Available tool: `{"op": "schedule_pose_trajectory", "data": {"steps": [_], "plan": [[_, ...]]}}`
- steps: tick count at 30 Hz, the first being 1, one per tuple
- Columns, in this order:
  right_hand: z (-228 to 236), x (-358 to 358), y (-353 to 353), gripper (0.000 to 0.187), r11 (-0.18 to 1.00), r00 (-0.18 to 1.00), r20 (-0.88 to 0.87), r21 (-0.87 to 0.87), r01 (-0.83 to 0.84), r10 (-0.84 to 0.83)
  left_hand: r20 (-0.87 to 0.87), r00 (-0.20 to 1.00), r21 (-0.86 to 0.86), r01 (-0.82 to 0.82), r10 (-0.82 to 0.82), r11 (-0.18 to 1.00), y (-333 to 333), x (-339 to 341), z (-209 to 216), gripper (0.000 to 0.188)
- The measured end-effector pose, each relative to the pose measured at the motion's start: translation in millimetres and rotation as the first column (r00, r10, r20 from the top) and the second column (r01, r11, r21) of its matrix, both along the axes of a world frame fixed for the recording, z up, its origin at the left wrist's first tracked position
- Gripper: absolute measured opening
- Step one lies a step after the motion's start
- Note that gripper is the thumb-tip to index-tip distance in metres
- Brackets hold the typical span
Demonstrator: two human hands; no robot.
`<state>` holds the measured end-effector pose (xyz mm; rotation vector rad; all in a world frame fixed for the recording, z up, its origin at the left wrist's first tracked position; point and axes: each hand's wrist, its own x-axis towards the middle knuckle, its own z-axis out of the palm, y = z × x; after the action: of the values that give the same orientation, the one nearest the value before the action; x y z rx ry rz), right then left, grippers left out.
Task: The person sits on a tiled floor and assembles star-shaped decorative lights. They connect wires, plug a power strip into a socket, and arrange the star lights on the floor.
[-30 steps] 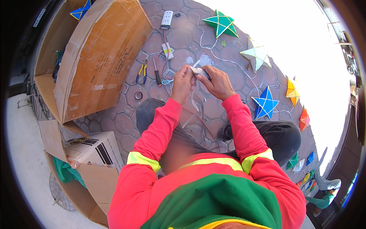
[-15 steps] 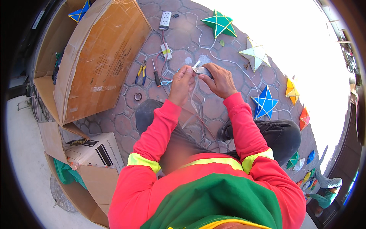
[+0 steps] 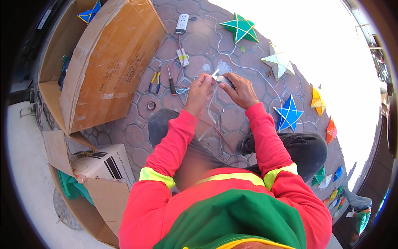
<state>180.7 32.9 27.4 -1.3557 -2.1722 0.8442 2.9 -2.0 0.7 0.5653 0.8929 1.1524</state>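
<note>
My left hand (image 3: pixel 200 95) is closed in a pinch on a white cord (image 3: pixel 215 72), whose short end sticks up past the fingertips. A pale length hangs below it toward the paving. Close beside it, my right hand (image 3: pixel 241 89) grips a grey tool (image 3: pixel 226 80), its front against the cord; its exact kind is partly hidden by the fingers. On the ground left of my hands lie pliers (image 3: pixel 158 81) with yellow-and-blue handles, a screwdriver (image 3: pixel 172 86), a light-blue looped item (image 3: pixel 182 91) and a roll of dark tape (image 3: pixel 151 105).
A white power strip (image 3: pixel 182 24) and a small white-yellow box (image 3: pixel 182 57) lie ahead. Star lanterns, including green (image 3: pixel 240 29), white (image 3: pixel 278 61) and blue (image 3: pixel 288 113), line the right along a white cable. Cardboard boxes (image 3: pixel 112 70) stand left. Another person (image 3: pixel 361 207) is far right.
My hands stay together at the cord with almost the same grip. The view has shifted slightly. At the far right, the other person's posture has changed.
</note>
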Motion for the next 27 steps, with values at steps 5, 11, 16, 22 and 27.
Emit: {"op": "schedule_pose_trajectory", "data": {"steps": [5,11,16,22,27], "plan": [[7.0,-4.0,-6.7,0.039,0.997,0.995,-0.068,-0.004,-0.075,0.075,0.013,0.997,-0.012,-0.072,0.072,0.997,0.7,-1.6,-2.7,0.017],[6.6,-9.8,-7.2,0.038,0.999,1.000,-0.022,-0.038,-0.003,0.002,0.039,0.999,0.019,-0.039,0.039,0.999,-0.6,0.4,-2.2,0.014],[7.2,-10.9,-7.0,0.033,0.998,1.000,0.004,-0.059,0.020,-0.020,0.010,0.999,0.026,-0.046,0.046,0.999,-1.6,1.1,0.0,0.014],[9.7,-5.6,-4.6,0.037,1.000,1.000,-0.023,0.027,-0.012,0.012,0.023,0.999,0.042,-0.040,0.039,0.998,-2.3,0.7,3.5,0.015],[7.0,0.4,-4.5,0.037,0.998,0.999,-0.051,0.056,-0.006,0.009,0.069,0.998,0.024,0.006,-0.007,1.000,-3.7,-0.8,7.3,0.018]]}}
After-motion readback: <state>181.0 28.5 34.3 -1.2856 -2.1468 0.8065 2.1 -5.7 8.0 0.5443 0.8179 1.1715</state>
